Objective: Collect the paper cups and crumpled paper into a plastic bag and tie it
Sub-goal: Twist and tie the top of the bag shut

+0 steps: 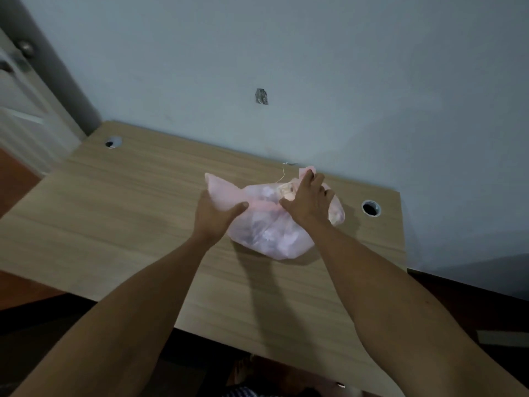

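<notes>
Translucent pink plastic bag (274, 233), stuffed with pale crumpled paper, near the far edge of the light wooden table (114, 213). Left hand (213, 217) closed around one bag flap; right hand (307, 200) gripping the other.

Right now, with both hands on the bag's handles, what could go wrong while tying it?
The plastic bag looks full and thin, so a hard pull by the left hand on its handle could tear the film. The right hand presses on top, where something pale shows at the mouth; it might slip out before the knot closes. The bag sits near the desk's cable hole, though probably too bulky to catch.
</notes>
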`<state>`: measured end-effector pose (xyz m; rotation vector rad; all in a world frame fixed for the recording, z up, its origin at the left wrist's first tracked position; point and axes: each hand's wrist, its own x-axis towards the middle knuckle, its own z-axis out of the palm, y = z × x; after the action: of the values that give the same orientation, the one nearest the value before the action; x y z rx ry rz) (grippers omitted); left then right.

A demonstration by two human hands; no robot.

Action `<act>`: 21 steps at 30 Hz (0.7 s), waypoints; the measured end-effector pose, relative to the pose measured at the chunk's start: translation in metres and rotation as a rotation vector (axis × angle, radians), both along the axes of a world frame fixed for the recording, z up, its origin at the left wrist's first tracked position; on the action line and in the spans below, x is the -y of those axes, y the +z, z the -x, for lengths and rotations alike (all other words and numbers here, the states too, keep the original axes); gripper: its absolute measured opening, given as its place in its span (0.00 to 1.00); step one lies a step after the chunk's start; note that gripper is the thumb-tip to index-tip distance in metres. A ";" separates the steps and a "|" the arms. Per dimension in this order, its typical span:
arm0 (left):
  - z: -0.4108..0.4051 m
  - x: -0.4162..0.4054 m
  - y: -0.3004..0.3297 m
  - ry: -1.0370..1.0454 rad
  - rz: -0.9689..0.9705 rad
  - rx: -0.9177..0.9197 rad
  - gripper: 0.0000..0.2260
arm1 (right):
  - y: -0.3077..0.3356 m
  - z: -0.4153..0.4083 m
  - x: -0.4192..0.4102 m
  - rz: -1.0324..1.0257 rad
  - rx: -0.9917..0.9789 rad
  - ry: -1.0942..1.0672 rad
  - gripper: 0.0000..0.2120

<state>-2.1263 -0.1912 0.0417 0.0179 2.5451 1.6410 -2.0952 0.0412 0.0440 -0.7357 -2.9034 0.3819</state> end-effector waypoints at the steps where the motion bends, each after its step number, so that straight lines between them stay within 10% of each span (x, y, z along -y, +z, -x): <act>1: -0.002 -0.006 0.000 -0.033 0.053 -0.028 0.31 | -0.001 0.000 0.001 -0.017 0.014 -0.009 0.47; 7: 0.004 -0.059 0.031 -0.102 0.010 -0.031 0.11 | -0.017 -0.007 0.011 -0.156 0.083 -0.075 0.41; 10: 0.007 -0.079 0.047 -0.242 -0.062 0.041 0.12 | -0.019 -0.010 0.011 -0.228 0.082 -0.082 0.27; 16: -0.006 -0.109 0.050 -0.356 -0.040 -0.086 0.11 | -0.019 -0.015 0.004 -0.224 0.158 -0.038 0.30; 21: -0.005 -0.113 0.046 -0.540 0.249 -0.384 0.24 | 0.001 -0.026 -0.014 0.207 -0.155 -0.040 0.23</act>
<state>-2.1213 -0.0785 0.0873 0.9880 2.6429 1.1934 -2.0693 0.0548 0.0453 -0.7541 -2.7271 0.7096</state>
